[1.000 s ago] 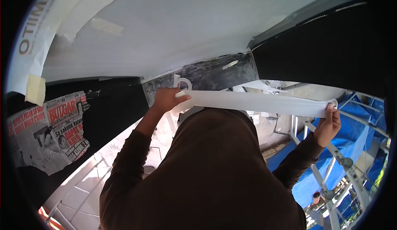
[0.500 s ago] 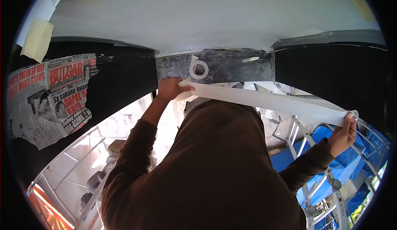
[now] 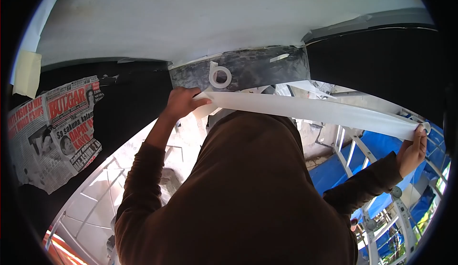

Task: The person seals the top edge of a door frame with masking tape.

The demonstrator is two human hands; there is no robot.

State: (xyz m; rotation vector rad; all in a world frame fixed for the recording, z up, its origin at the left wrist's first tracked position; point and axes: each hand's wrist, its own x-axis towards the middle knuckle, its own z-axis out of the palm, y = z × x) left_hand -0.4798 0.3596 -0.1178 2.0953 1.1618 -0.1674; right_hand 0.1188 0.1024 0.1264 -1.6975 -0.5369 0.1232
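A long white paper strip [image 3: 305, 107] stretches between my two hands, slanting down to the right. My left hand [image 3: 185, 103] pinches its left end between thumb and fingers, close below the grey-black panel. At the strip's right end, which curls over, my right hand [image 3: 414, 150] grips with the fingertips. Just above the left end, a roll of white tape [image 3: 220, 76] rests against the smeared grey-black panel [image 3: 253, 67], with a short tail of tape sticking up from it.
Torn newspaper [image 3: 62, 127] covers part of the black surface at left. Above me is a pale grey surface [image 3: 191, 22] with tape pieces. A metal ladder [image 3: 405, 227] stands at lower right, near blue tarp [image 3: 324, 174]. Metal scaffold bars [image 3: 90, 203] run along the lower left.
My right hand has moved outward to the right with its end of the strip. The view has shifted, so the panel and tape roll appear further left. Both hands keep their hold.
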